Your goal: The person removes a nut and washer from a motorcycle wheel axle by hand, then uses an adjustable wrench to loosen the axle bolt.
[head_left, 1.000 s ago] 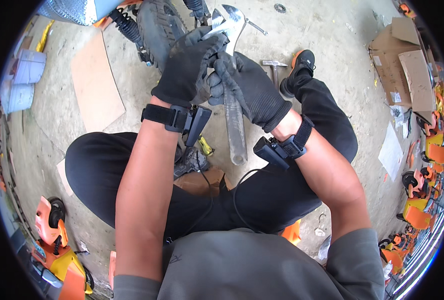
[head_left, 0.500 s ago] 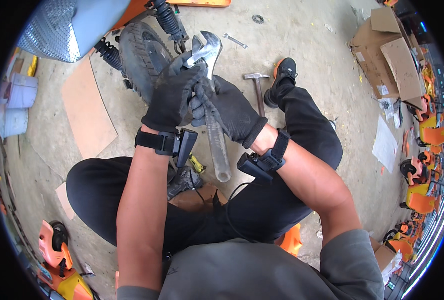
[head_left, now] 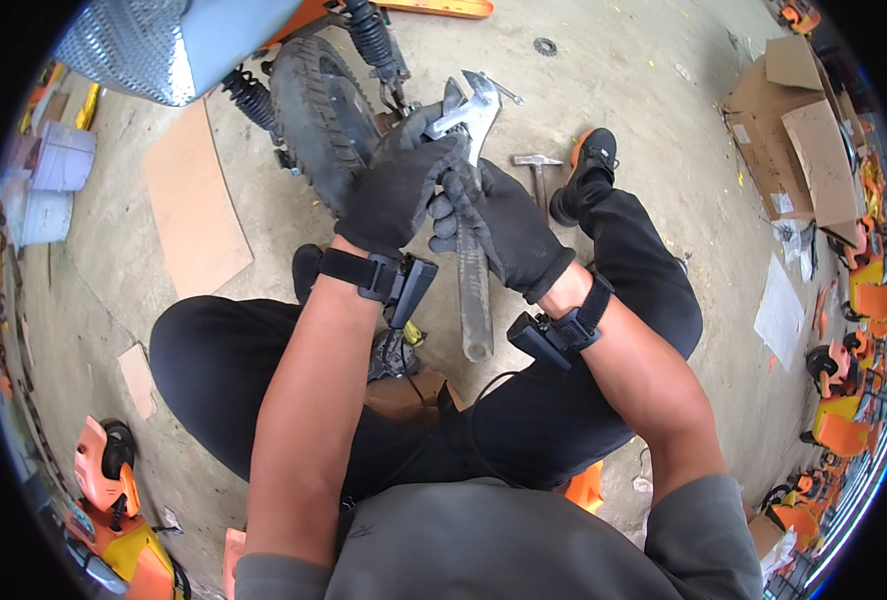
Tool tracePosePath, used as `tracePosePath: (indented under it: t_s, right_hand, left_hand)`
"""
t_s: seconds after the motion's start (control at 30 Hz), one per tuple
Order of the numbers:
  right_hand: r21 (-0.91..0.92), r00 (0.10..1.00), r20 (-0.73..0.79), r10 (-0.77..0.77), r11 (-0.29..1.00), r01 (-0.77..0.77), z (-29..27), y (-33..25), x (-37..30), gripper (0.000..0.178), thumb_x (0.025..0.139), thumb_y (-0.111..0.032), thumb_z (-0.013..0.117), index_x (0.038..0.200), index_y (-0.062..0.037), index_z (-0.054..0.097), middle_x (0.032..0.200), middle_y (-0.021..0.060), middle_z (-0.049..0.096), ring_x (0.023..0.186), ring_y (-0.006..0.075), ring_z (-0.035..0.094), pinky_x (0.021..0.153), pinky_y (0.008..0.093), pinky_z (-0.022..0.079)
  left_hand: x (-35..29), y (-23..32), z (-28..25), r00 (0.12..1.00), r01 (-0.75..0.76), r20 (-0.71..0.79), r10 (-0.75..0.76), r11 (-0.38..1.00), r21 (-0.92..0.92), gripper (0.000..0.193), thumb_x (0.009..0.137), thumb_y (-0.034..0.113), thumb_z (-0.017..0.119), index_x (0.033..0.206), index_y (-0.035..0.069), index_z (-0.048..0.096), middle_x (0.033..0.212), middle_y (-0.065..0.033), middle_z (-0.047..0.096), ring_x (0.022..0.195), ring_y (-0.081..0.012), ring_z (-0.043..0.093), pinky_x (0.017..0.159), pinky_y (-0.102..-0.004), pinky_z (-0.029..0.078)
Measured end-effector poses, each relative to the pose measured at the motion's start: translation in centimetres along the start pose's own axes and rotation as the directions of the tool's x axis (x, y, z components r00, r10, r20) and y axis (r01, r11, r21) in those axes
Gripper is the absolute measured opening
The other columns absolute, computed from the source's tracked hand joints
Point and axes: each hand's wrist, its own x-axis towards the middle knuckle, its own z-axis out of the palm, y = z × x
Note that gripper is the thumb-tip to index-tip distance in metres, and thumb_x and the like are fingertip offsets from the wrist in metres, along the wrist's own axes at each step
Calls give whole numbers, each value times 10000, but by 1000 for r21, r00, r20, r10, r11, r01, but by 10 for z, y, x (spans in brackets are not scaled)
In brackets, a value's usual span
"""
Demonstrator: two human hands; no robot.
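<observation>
A large steel adjustable wrench [head_left: 475,305] is held in front of the wheel, jaws up and handle end pointing toward me. My right hand [head_left: 512,225], in a dark work glove, is closed around the upper handle. My left hand [head_left: 399,190], gloved too, is closed at the wrench head, its fingers against the side of the jaw; part of the grip is hidden. Just beyond the left hand stands a black tyre [head_left: 309,110] with coil shock absorbers [head_left: 369,38] on either side. The jaws hold nothing that I can see.
On the concrete floor lie a hammer [head_left: 540,180], a small spanner [head_left: 508,91], partly behind the wrench, and a toothed ring [head_left: 546,46]. A cardboard sheet [head_left: 192,205] lies left of the wheel. An open carton [head_left: 779,130] stands at right, near orange vehicles [head_left: 844,430].
The whole scene has shifted right in view. Both hands still grip the wrench, whose handle now hangs more upright and whose jaws overlap the small spanner behind.
</observation>
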Motion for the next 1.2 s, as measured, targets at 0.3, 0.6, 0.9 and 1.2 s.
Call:
tracePosePath:
  t_s: [0.3,0.6,0.9,1.2]
  right_hand:
    - [-22,992,84,-94,995,96,-3,1,5,327,1005,-302,565,1177,-25,570,911,37,625,781,113,635,735,301,586]
    - [-106,976,153,-155,979,172,10,-5,4,266,1010,-158,529,1228,-12,569,921,13,630,747,88,589,659,233,506]
    - [185,963,246,-110,981,65,12,-2,17,245,1017,-133,513,1213,4,565,934,65,643,752,140,622,663,265,526]
    - [234,959,251,-128,970,68,14,1,12,242,1018,-141,517,1212,-6,567,951,45,641,790,126,611,677,255,520]
  left_hand:
    - [3,-35,-23,979,-198,97,179,948,251,443,892,102,615,1327,66,542,1202,-84,612,953,-154,609,820,-337,530]
    - [-1,-11,-36,759,-621,457,464,306,722,341,762,255,707,1052,79,674,986,-104,695,1010,-302,650,979,-416,451]
    - [-4,5,-31,989,-85,149,21,897,435,162,842,199,644,947,83,686,892,-82,695,848,-222,673,794,-361,516]
    - [-5,-4,-22,980,-198,40,197,905,376,243,894,139,588,1101,30,654,979,-103,691,884,-224,657,779,-335,509]
